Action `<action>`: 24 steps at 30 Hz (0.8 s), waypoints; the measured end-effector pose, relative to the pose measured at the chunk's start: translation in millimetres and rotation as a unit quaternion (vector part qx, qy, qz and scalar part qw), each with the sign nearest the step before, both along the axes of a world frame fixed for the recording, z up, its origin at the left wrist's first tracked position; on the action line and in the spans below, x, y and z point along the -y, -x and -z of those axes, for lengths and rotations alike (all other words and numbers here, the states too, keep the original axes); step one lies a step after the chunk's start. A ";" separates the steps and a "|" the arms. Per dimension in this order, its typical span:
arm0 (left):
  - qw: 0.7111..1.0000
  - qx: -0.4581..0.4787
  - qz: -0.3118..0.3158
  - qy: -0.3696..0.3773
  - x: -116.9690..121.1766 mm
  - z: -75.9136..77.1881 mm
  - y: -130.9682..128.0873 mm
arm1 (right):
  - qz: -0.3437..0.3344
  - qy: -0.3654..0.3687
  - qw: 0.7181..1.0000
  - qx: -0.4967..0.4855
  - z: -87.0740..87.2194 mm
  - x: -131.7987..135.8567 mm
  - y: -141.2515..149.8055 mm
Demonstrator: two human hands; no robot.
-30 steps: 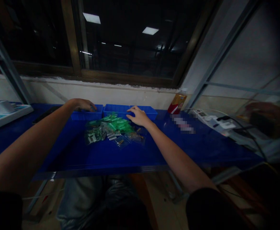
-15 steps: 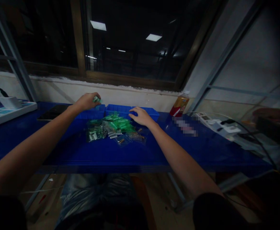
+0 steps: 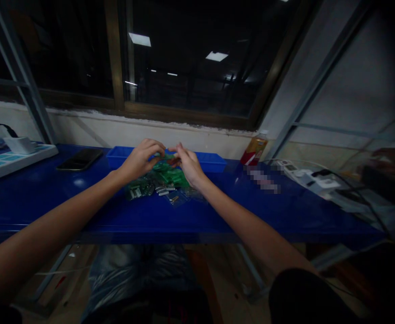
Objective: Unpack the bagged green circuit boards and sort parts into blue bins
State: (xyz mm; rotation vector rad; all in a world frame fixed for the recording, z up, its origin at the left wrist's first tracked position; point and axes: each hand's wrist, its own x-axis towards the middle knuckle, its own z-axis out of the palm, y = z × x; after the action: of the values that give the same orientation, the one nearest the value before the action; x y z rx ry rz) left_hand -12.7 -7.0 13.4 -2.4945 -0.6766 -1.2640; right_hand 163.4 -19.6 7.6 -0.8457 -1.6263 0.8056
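My left hand [image 3: 146, 155] is over the back of a heap of small bags, its fingers curled toward my right hand. Close beside it, my right hand [image 3: 191, 167] also has bent fingers, with one fingertip raised. Green plastic [image 3: 166, 167] shows between and below the fingertips; what each hand grips there is hidden. Under them lie green bags [image 3: 181, 179], clear bags with silver pieces [image 3: 137, 192] and a small clear bag with brass-coloured pins [image 3: 174, 198]. Blue bins [image 3: 119, 155] stand right behind the heap, partly covered by my hands.
A phone [image 3: 80, 160] lies left of the bins, near a white power strip [image 3: 37, 155]. To the right stand a drink bottle [image 3: 254, 150] and another white power strip with cables [image 3: 305, 177]. A wall and window rise behind the blue table [image 3: 116, 220].
My left hand has moved right and down from above the left bin, where it held a small bag with greenish pieces, to the heap. My right hand has shifted slightly left; the hands are now close together.
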 end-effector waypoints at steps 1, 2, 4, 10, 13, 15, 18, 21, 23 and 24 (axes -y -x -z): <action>1.000 -0.009 0.003 -0.016 1.2 1.7 -1.9 | -0.001 0.010 1.000 -0.027 0.7 -0.6 0.4; 1.000 -0.014 0.000 -0.027 2.2 3.0 -3.7 | 0.002 0.013 0.999 -0.048 1.4 -1.8 0.0; 0.999 -0.018 -0.015 -0.037 2.9 4.3 -6.5 | 0.012 0.010 0.997 -0.077 2.8 -5.5 -1.9; 0.993 -0.010 -0.091 0.079 -18.9 8.3 11.9 | 0.134 -0.056 0.988 -0.049 2.2 -33.2 -23.2; 0.976 -0.071 -0.112 0.173 -36.0 15.0 30.1 | 0.213 -0.092 0.973 -0.011 2.1 -52.1 -48.9; 0.965 -0.092 -0.131 0.210 -43.2 18.7 37.8 | 0.251 -0.086 0.964 0.024 2.9 -61.0 -66.3; 0.957 -0.091 -0.139 0.237 -46.5 21.0 40.5 | 0.297 -0.089 0.945 0.105 3.6 -67.1 -81.5; 0.954 -0.095 -0.152 0.241 -45.9 21.1 38.2 | 0.313 -0.058 0.924 0.211 1.9 -69.7 -79.1; 0.951 -0.109 -0.167 0.236 -46.9 21.7 36.8 | 0.303 -0.030 0.909 0.285 0.9 -71.9 -72.2; 0.950 -0.117 -0.172 0.232 -48.2 22.3 36.3 | 0.296 -0.021 0.901 0.318 1.1 -73.2 -68.8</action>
State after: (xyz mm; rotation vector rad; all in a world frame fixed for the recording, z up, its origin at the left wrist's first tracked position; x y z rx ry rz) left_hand -49.0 41.2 -8.9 -2.6479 -1.4045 -0.7295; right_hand 232.3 53.6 6.5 -1.5839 -1.7634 0.0475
